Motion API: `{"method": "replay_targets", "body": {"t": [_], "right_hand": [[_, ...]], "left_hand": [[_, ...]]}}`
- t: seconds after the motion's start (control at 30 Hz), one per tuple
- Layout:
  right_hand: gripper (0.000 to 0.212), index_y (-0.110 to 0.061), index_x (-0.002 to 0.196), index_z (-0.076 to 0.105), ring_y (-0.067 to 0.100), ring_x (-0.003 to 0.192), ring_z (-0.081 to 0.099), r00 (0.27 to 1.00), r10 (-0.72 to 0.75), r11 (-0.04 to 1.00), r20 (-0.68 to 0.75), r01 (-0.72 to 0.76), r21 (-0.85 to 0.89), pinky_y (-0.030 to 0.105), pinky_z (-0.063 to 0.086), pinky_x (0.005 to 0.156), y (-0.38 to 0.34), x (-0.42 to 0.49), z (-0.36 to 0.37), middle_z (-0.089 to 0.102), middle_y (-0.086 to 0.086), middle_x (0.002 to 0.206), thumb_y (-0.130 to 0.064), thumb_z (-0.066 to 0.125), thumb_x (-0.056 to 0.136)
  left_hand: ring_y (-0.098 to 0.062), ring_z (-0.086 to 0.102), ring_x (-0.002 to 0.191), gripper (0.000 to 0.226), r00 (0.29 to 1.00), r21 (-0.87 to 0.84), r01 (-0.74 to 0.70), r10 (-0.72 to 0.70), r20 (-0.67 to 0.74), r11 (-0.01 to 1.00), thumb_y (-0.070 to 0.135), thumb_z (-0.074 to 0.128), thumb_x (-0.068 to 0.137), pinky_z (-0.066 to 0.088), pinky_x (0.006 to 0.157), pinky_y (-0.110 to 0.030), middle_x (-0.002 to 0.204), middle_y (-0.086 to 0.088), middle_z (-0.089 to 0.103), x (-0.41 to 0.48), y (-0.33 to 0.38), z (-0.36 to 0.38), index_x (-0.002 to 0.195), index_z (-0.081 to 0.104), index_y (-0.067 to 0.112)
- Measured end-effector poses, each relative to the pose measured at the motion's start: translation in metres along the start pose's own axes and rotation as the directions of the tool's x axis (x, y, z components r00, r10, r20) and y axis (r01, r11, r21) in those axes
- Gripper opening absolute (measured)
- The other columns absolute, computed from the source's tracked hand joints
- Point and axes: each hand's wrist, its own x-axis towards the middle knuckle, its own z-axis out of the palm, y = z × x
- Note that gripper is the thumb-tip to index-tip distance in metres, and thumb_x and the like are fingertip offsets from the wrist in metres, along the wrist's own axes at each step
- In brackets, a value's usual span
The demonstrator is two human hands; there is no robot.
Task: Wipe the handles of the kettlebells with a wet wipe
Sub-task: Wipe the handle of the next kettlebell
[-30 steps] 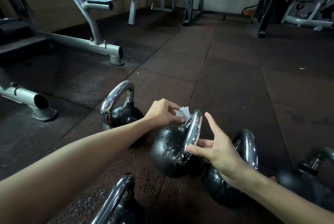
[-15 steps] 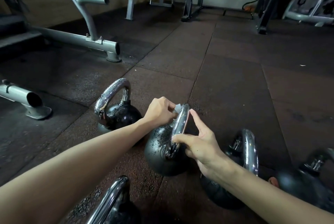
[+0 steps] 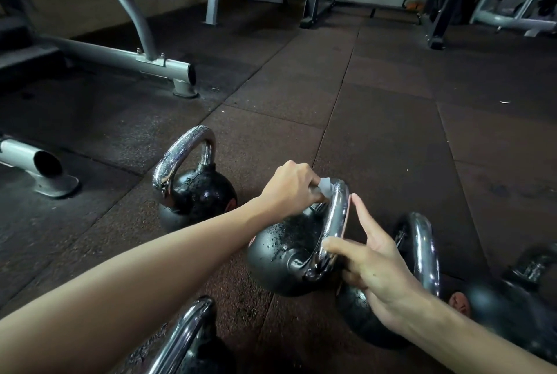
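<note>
Dark tiled rubber floor (image 3: 376, 138) is seen throughout. A black kettlebell (image 3: 280, 256) is tilted at 6 o'clock of the view, with its chrome handle (image 3: 337, 217) leaned toward 1 o'clock. A white wet wipe (image 3: 326, 184) is pressed on the handle's top and clamped in the curled fingers of the left hand (image 3: 291, 189). The handle's lower end is pinched by the right hand (image 3: 379, 265), index finger straight. A second kettlebell (image 3: 199, 189) is stood at 10 o'clock, a third kettlebell (image 3: 422, 247) at 3, just beside. A grey machine frame (image 3: 120, 54) is set at 11, well apart.
</note>
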Motion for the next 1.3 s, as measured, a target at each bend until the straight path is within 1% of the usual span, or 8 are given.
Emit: {"method": "replay_targets", "body": {"t": [0.17,0.4,0.6,0.77,0.87,1.03,1.2,1.3], "right_hand": [[0.100,-0.058,0.151,0.030,0.015,0.070,0.060,0.997,0.007,1.000,-0.078,-0.009,-0.029,0.027,0.039,0.054,-0.005,0.001,-0.005,0.077,0.011,0.085,-0.012,0.083,0.080],[0.098,-0.053,0.154,0.031,-0.001,0.044,0.053,0.990,0.026,0.997,-0.140,-0.036,-0.072,0.015,0.040,0.051,-0.007,-0.003,-0.010,0.062,-0.008,0.054,-0.001,0.074,0.083],[0.103,-0.056,0.153,0.028,0.014,0.101,0.074,0.995,0.029,0.992,-0.101,-0.040,-0.116,0.038,0.046,0.110,-0.003,-0.008,-0.016,0.080,0.005,0.093,-0.007,0.081,0.080],[0.099,-0.055,0.154,0.029,0.004,0.080,0.072,0.996,0.025,0.995,-0.089,-0.034,-0.099,0.026,0.047,0.083,-0.009,-0.007,-0.005,0.078,0.000,0.079,-0.009,0.080,0.083],[0.099,-0.053,0.155,0.028,-0.003,0.056,0.061,0.996,0.015,0.995,-0.085,-0.024,-0.102,0.022,0.038,0.069,-0.011,-0.007,0.001,0.072,-0.005,0.067,-0.009,0.079,0.082],[0.097,-0.052,0.155,0.028,-0.003,0.043,0.054,0.998,0.010,0.996,-0.069,-0.017,-0.092,0.021,0.034,0.064,-0.013,-0.011,0.007,0.071,-0.005,0.064,-0.007,0.078,0.084],[0.099,-0.052,0.156,0.026,-0.001,0.053,0.059,0.998,0.003,0.996,-0.059,-0.008,-0.083,0.022,0.034,0.063,-0.012,-0.011,0.008,0.077,0.004,0.080,-0.008,0.080,0.084],[0.098,-0.055,0.155,0.025,0.001,0.069,0.068,0.999,0.005,0.996,-0.054,-0.010,-0.087,0.026,0.039,0.071,-0.010,-0.011,0.005,0.080,0.005,0.092,-0.010,0.079,0.086]], "left_hand": [[-0.031,0.057,0.059,0.021,1.000,-0.004,-0.008,0.008,-0.015,1.000,0.031,0.079,0.082,0.046,0.058,-0.035,0.059,-0.003,0.064,0.007,0.006,0.009,0.063,0.071,0.026],[-0.014,0.039,0.053,0.026,0.976,-0.148,0.183,-0.162,0.142,0.972,0.050,0.088,0.074,0.039,0.053,-0.029,0.058,0.001,0.061,0.011,-0.009,0.017,0.071,0.078,0.026],[-0.011,0.049,0.055,0.025,0.951,-0.061,0.153,-0.130,0.280,0.986,0.035,0.083,0.084,0.037,0.050,-0.021,0.065,0.001,0.063,0.012,0.016,0.003,0.086,0.079,0.010],[-0.002,0.055,0.048,0.017,0.901,-0.192,0.229,-0.133,0.413,0.954,0.007,0.060,0.099,0.042,0.050,-0.019,0.061,0.010,0.061,0.007,0.010,-0.018,0.100,0.075,-0.001],[-0.003,0.050,0.045,0.015,0.948,-0.222,0.234,-0.171,0.267,0.947,0.016,0.068,0.098,0.037,0.046,-0.014,0.048,0.017,0.060,-0.003,0.005,-0.019,0.100,0.083,0.016],[-0.002,0.053,0.041,0.014,0.988,-0.358,0.153,-0.136,0.071,0.921,0.020,0.074,0.095,0.043,0.045,-0.015,0.067,-0.005,0.075,-0.005,0.008,-0.019,0.096,0.083,0.031],[-0.004,0.056,0.045,0.009,0.987,-0.339,0.159,-0.144,0.069,0.927,0.030,0.076,0.093,0.043,0.050,-0.012,0.081,-0.013,0.078,-0.013,0.005,-0.013,0.098,0.084,0.029],[-0.004,0.053,0.042,0.011,0.990,-0.408,0.140,-0.139,0.033,0.902,0.028,0.075,0.094,0.043,0.047,-0.017,0.065,-0.008,0.073,-0.013,0.012,-0.019,0.101,0.083,0.031]]}}
